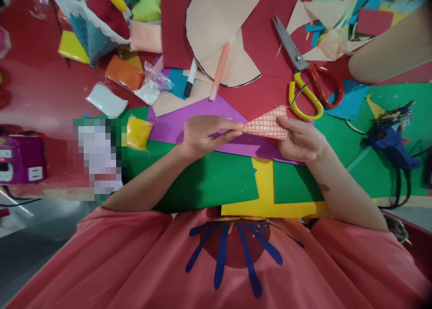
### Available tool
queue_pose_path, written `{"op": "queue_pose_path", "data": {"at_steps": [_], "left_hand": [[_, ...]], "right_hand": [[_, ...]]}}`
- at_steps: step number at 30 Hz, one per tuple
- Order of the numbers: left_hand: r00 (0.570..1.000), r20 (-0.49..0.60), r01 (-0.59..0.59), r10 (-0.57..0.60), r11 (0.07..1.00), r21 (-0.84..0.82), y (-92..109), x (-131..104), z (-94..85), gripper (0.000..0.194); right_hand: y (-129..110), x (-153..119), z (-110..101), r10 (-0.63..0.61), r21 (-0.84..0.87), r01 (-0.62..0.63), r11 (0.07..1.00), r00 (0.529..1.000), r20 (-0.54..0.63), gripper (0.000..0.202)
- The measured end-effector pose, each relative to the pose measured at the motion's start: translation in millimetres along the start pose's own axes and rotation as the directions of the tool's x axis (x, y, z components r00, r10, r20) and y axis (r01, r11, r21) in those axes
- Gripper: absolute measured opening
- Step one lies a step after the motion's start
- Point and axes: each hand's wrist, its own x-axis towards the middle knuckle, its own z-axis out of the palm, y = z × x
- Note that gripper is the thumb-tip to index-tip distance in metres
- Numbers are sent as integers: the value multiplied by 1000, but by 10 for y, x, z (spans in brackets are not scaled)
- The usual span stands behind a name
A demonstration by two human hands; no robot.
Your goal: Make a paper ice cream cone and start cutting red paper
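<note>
Over the purple sheet (pixel 199 120), just short of the scissors' yellow handle loop, here's the checked paper cone (pixel 265 124), held sideways between two hands, its tip to the left. The left hand (pixel 211 133) has that point nipped between thumb and fingertips; the right hand (pixel 302 138) grips the wide end, thumb lying on the paper, the other fingers curled in behind. It looks like the shaping stage, the roll being tightened or steadied, and I'd say the next move calls for a firm pinch at the tip and a light touch at the rim, so nothing unwinds or creases. Is the cone hollow? The mouth faces away, so no telling. Over to the containers: up at the left, a blue patterned cone (pixel 81 32) with a white frilled edge carries a dark red mass, a yellow oval perched at its top. Around it, clear packets of what look like modelling clay: lime (pixel 146 7), pink (pixel 146 36), orange (pixel 124 73), white (pixel 107 99), and the yellow packet (pixel 139 133) nearest the left forearm. Beside the orange one sits a crumpled clear wrapper (pixel 153 79), its contents hard to make out.
</note>
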Motion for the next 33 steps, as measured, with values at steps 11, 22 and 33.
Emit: {"op": "queue_pose_path", "data": {"at_steps": [11,22,33], "left_hand": [[977,177,112,-116,993,29,-54,-103,12,21],[959,31,281,-283,958,53,-56,-57,36,21],[906,204,399,-371,909,-123,48,-22,91,32]], "right_hand": [[10,3,10,-8,-80,4,997,998,-59,54],[49,137,148,-626,-425,469,775,662,-412,23],[160,125,169,-884,-965,234,118,468,6,31]]}}
